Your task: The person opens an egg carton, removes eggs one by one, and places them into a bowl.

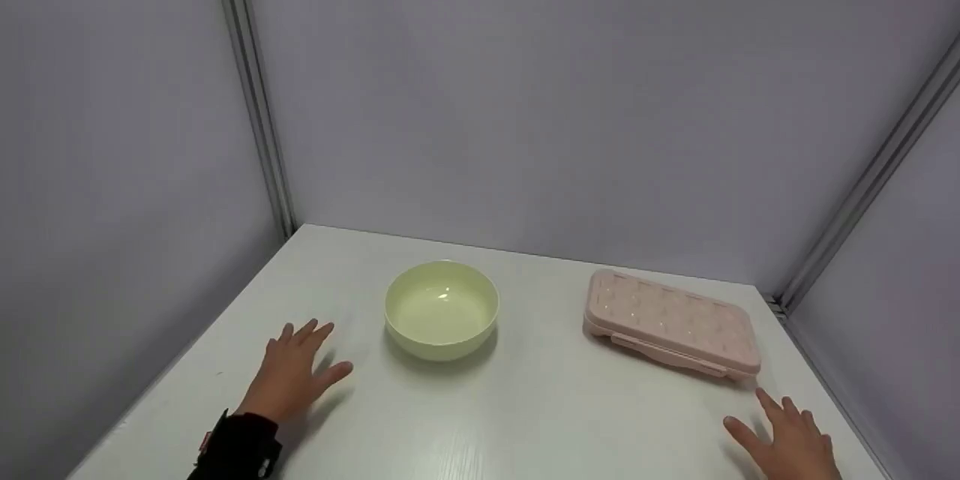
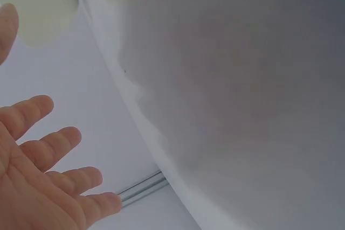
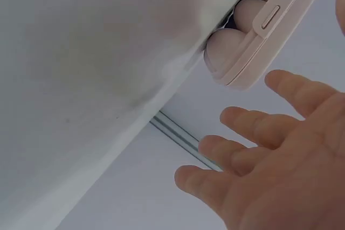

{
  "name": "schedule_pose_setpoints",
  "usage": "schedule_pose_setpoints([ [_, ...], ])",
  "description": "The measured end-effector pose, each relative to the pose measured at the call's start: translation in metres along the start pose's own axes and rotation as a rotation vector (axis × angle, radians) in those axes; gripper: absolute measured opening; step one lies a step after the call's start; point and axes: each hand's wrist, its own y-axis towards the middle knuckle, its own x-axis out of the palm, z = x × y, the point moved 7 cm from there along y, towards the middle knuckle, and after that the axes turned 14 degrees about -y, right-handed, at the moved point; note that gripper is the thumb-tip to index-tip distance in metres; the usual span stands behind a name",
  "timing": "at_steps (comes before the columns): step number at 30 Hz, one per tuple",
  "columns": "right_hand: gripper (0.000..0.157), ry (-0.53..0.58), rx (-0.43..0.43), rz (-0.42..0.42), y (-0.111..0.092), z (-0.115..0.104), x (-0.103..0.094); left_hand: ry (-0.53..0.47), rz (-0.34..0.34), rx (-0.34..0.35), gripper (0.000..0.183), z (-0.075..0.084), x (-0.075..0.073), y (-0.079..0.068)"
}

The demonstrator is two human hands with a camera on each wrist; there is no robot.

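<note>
A pale green bowl (image 1: 442,307) stands upright on the white table, its inside bare. To its left my left hand (image 1: 289,375) hovers over the tabletop with fingers spread and thumb toward the bowl, holding nothing. A pink lidded egg box (image 1: 671,322) lies at the right, lid down and slightly angled. The right wrist view shows rounded cups on the underside of the egg box (image 3: 232,47) and a clip on its side. My right hand (image 1: 791,439) is just in front of the box's near right corner, fingers spread and holding nothing.
The white table (image 1: 525,420) ends at a grey back wall (image 1: 510,90), with grey panels on both sides. Metal posts (image 1: 255,82) stand at the corners. A black band (image 1: 238,444) wraps the left wrist.
</note>
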Motion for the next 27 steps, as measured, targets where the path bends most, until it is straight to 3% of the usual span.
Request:
schedule_pose_setpoints([
  [5, 0.105, 0.098, -0.036, 0.036, 0.008, -0.009, -0.019, -0.032, -0.022, -0.016, 0.068, 0.021, 0.006, -0.004],
  [10, 0.105, 0.153, -0.068, 0.171, 0.032, -0.016, -0.037, -0.096, -0.025, -0.015, 0.054, 0.063, 0.024, 0.000],
  [13, 0.106, 0.163, -0.080, 0.173, 0.050, -0.017, -0.038, -0.163, -0.028, 0.051, 0.048, 0.096, 0.041, 0.001],
  [18, 0.106, 0.137, -0.096, 0.104, 0.069, -0.019, -0.026, -0.252, -0.073, 0.196, 0.045, 0.139, 0.064, 0.000],
  [22, 0.103, 0.097, -0.071, 0.118, 0.069, -0.016, -0.024, -0.274, -0.102, 0.254, 0.045, 0.157, 0.073, -0.003],
  [27, 0.094, 0.097, -0.079, 0.093, 0.064, -0.019, -0.028, -0.271, -0.124, 0.265, 0.044, 0.162, 0.082, -0.009],
])
